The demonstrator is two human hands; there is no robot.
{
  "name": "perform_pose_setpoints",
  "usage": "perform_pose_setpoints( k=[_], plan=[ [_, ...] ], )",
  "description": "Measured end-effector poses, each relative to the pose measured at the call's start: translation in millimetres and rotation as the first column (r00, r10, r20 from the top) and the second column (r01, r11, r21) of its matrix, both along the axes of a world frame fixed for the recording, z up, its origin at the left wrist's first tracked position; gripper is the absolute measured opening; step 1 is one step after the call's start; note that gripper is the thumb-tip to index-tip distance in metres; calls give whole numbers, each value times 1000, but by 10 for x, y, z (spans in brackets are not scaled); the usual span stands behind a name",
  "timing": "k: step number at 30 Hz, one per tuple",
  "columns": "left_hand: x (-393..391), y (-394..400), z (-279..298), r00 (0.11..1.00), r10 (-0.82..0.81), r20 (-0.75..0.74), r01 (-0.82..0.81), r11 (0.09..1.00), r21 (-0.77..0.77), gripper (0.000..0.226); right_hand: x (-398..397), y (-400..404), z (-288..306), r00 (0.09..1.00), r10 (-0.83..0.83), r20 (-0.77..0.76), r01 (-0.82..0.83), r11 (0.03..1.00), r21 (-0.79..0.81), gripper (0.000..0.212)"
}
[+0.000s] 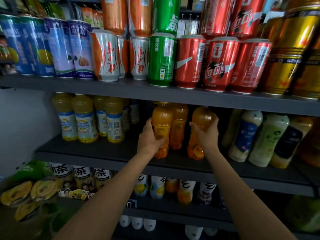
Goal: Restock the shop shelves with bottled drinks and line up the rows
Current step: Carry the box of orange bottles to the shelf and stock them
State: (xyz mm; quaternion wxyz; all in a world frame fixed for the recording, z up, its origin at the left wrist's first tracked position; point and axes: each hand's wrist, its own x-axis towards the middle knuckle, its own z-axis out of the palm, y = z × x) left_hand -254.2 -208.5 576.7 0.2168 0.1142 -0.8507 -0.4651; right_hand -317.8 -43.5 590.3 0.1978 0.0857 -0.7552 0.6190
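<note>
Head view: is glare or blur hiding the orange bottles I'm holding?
Head view: the left orange bottle and right orange bottle are dim under the shelf's shadow but readable; glare streaks the red cans above; wide-angle bending and blur smear the frame edges.

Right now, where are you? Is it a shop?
Most likely a small shop's drinks aisle. The top shelf is packed with rows of cans, the shelves below hold many matching bottles, and both hands are gripping orange juice bottles on the middle shelf.
</note>
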Motion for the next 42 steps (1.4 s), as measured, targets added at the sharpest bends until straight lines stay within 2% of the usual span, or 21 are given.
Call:
perform_pose_setpoints(
  k=[2, 4, 5, 12, 16, 19, 22, 24, 28, 31, 34, 36, 38, 42],
  plan=[
    [-4, 17, -57, 1000, 7, 3, -7, 1000, -2, 90, -43, 28, -198, 997, -45, 54, 34, 982, 185, 69],
    [-3, 20, -133, 1000, 15, -3, -15, 1000, -16, 95, -8, 106, -491, 982, -146, 116, 79, 891, 448, 63],
    [4, 29, -168, 1000, 24, -19, -25, 999, -24, 96, 13, 145, -608, 975, -181, 127, 94, 857, 506, 65],
    [-4, 188, -266, 986, 130, -108, -135, 990, -45, 84, -256, -61, -663, 963, -239, 123, 178, 909, 377, 61],
    [-29, 155, -348, 991, 125, -44, -128, 989, -68, 86, -475, -203, -601, 952, -274, 135, 207, 903, 378, 56],
    [-45, 125, -468, 987, 148, 55, -146, 988, -41, 79, -647, -211, -491, 954, -213, 213, 124, 922, 367, 49],
    [-135, 112, -486, 980, 184, 72, -181, 982, -48, 74, -698, -131, -497, 950, -131, 284, 18, 929, 370, 52],
    [-243, 97, -442, 977, 197, 79, -194, 980, -41, 72, -659, -57, -554, 946, -125, 300, 5, 929, 370, 53],
    [-476, 51, -353, 970, 212, 118, -210, 977, -34, 70, -502, 37, -565, 975, -93, 203, 13, 932, 363, 45],
    [-630, 47, -332, 962, 239, 129, -235, 971, -46, 69, -366, 19, -537, 999, -38, 33, 21, 910, 413, 36],
    [-660, -33, -342, 972, 195, 130, -199, 980, 15, 68, -156, -74, -511, 992, -1, -127, 50, 923, 382, 25],
    [-495, -114, -399, 978, 203, 51, -205, 978, 40, 63, 22, -212, -510, 980, 35, -196, 38, 934, 355, 23],
    [-228, -163, -467, 965, 237, -115, -239, 971, -4, 53, 191, -350, -493, 969, 82, -233, 6, 935, 354, 24],
    [651, -494, -818, 871, 361, -333, -390, 920, -22, 33, 698, -906, -572, 911, 326, -251, -199, 883, 426, 29]
  ],
)
